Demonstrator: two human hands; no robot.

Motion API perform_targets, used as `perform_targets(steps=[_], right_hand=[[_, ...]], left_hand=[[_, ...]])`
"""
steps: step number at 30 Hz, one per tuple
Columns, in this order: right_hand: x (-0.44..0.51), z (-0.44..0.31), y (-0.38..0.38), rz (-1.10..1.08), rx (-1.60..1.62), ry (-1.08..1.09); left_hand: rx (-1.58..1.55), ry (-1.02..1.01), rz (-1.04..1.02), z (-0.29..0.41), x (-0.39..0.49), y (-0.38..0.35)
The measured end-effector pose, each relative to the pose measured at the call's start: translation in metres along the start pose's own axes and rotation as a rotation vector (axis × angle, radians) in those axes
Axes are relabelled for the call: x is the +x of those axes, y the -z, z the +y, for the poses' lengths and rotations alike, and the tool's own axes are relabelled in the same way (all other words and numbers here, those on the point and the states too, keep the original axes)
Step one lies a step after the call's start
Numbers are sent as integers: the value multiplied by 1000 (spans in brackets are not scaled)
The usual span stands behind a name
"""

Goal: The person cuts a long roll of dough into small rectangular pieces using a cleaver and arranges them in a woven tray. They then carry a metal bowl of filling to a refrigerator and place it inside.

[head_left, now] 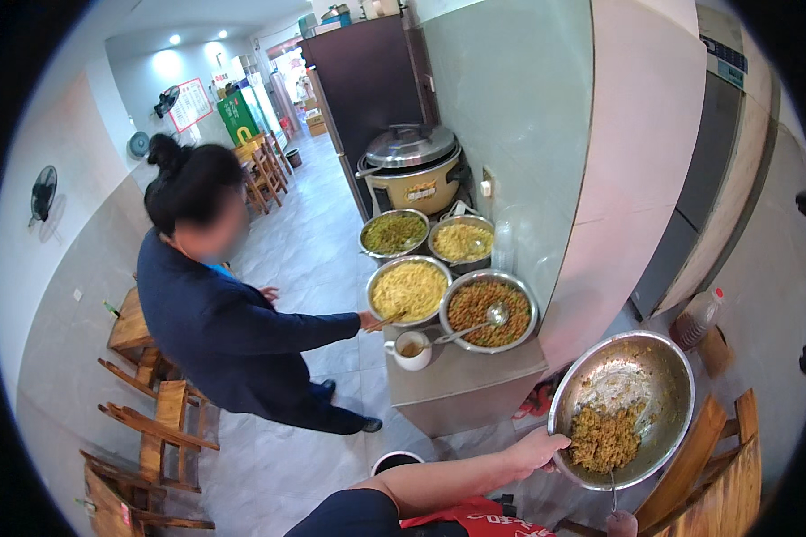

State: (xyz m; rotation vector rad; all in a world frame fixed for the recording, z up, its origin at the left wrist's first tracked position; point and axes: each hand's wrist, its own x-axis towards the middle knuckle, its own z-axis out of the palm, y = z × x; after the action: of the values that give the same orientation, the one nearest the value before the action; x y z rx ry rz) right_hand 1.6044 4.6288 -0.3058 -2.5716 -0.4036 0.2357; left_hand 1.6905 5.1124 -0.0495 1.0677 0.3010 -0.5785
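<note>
My left hand [534,453] grips the near-left rim of a stainless steel bowl [668,416]. The bowl is tilted, with a mound of brownish-yellow chopped food [604,437] low in it and smears over its inner wall. A thin metal utensil handle [614,493] comes over the lower rim. At the bottom edge, what appears to be my right hand [621,523] closes around that handle, mostly cut off by the frame. Beyond the bowl, a steel bowl of brown beans or diced food [473,302] holds a ladle [497,314].
A person in dark clothes [255,335] reaches to a bowl of yellow shreds [410,290]. A white mug [413,352] stands on the counter [443,379]. Behind are two more food bowls and a large rice cooker [416,181]. A wooden chair [705,483] stands at right.
</note>
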Motion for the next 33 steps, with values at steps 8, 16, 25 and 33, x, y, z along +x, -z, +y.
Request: perform_targets(steps=[8,16,25,33], right_hand=[[99,40,57,-234,-428,-297],[119,23,10,-78,-143,-510],[22,162,-56,-229,84,-590],[152,150,159,-236,16,-734]], left_hand=[[113,-13,-49,57,142,-51],[153,55,-34,82,238,-44],[134,221,-34,33,313,-53],[-95,257,308,40,359,-110]])
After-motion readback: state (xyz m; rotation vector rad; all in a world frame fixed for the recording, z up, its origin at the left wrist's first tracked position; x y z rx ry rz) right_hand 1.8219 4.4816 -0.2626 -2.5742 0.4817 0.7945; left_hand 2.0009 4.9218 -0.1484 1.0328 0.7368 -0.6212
